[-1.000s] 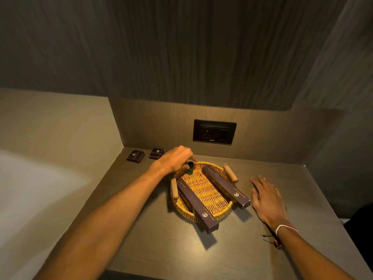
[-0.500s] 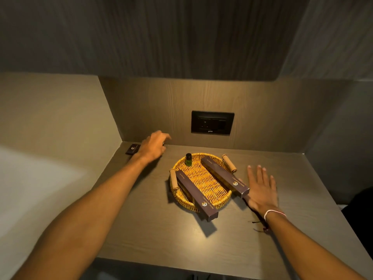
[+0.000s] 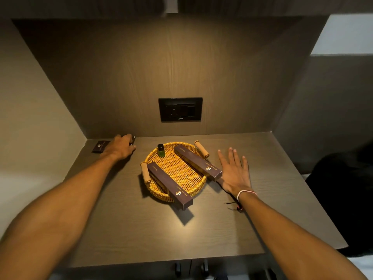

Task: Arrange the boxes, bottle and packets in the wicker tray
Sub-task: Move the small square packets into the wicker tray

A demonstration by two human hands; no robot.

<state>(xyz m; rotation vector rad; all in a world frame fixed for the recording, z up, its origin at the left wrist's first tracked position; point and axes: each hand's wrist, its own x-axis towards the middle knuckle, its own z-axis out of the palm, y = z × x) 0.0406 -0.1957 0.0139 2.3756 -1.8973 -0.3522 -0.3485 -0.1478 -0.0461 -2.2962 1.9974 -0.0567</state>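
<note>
An oval wicker tray (image 3: pixel 199 183) sits mid-desk. Inside it a small green bottle (image 3: pixel 160 150) stands upright at the back. Two long dark boxes lie slanted across it: the left box (image 3: pixel 171 184) sticks out over the near rim and the right box (image 3: pixel 198 163) over the right rim. A dark packet (image 3: pixel 100 146) lies at the back left corner. My left hand (image 3: pixel 121 148) is beside it, fingers curled over a second packet (image 3: pixel 133 139), of which only an edge shows. My right hand (image 3: pixel 235 172) rests flat and open on the desk, touching the right box's end.
A black power socket (image 3: pixel 180 109) is set in the back wall just behind the tray. The side wall closes the desk on the left. A dark shape (image 3: pixel 343 199) lies off the desk's right edge. Bare desk (image 3: pixel 201 235) lies in front of the tray.
My left hand let go of the bottle in the tray, moved left and back, and closed over the nearer packet. My right hand stayed flat by the right box. The view tilted up.
</note>
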